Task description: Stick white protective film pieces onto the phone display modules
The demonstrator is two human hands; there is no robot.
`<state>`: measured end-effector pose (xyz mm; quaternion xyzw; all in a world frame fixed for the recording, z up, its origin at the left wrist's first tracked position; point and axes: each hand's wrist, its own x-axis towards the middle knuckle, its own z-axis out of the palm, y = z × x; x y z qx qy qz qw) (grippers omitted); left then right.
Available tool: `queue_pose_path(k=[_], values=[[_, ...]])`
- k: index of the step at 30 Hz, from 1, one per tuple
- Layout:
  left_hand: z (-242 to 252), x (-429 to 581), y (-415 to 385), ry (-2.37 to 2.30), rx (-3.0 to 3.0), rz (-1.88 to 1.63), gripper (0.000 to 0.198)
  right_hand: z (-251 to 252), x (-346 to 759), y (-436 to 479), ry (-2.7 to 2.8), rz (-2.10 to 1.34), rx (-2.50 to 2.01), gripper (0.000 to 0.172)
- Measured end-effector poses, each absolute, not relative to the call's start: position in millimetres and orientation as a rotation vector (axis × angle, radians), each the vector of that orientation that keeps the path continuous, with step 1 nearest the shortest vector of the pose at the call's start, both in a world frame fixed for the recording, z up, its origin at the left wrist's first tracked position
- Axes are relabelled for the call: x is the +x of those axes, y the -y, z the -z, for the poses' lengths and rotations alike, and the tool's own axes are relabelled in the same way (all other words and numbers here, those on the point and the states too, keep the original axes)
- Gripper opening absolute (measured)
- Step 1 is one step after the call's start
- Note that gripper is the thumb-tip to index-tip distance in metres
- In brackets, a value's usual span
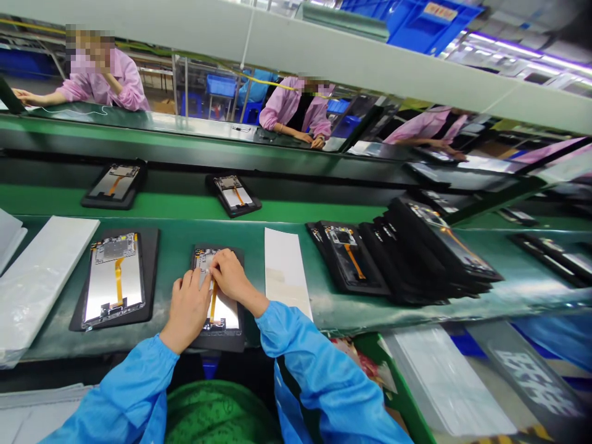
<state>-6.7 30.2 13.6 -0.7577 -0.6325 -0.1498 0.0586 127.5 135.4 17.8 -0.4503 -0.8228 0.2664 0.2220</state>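
An opened tablet (228, 311) lies on a black foam pad (222, 343) right in front of me, its circuit board at the far end and an orange ribbon cable (213, 302) running down the middle. My left hand (187, 308) rests over its left side, fingers stretched toward the board. Over the board's near edge, my right hand (230, 275) has thumb and fingertips pinched together; what they hold, if anything, is hidden. To the left, a second opened tablet (113, 277) sits on another black pad.
Stacked tablets in black pads (416, 259) stand to the right, beyond a white strip (287, 265). A white plastic-wrapped slab (41, 290) lies left. Two more tablets (113, 184) rest on the green conveyor (176, 202). Co-workers in pink sit opposite. A green bin (407, 388) stands below right.
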Motion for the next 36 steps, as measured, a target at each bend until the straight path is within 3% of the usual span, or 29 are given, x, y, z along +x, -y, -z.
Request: queue_pose_path(k=[3, 13, 18, 21, 28, 36], values=[[-18.0, -4.4, -31.7, 1.918, -2.308, 0.411, 0.035, -17.2, 130.2, -138.6, 2.202, -0.794, -1.243, 0.011], [-13.7, -12.2, -29.9, 1.851, -2.331, 0.433, 0.04, -16.3, 155.5, -137.3, 2.258, -0.903, -0.923, 0.024], [-3.3, -14.4, -27.3, 1.877, -2.318, 0.499, 0.045, -21.3, 142.0, -138.7, 2.372, -0.732, -1.086, 0.017], [-2.1, -13.2, -25.5, 1.86, -2.312, 0.538, 0.045, -24.7, 132.5, -145.8, 2.413, -0.599, -1.231, 0.024], [-17.4, -9.8, -31.4, 1.908, -2.293, 0.432, 0.036, -29.9, 130.5, -178.4, 2.49, -0.732, -1.255, 0.021], [-11.5, -34.3, -20.5, 1.884, -2.208, 0.247, 0.032, -57.7, 134.6, -143.3, 2.429, -0.715, -1.259, 0.014]])
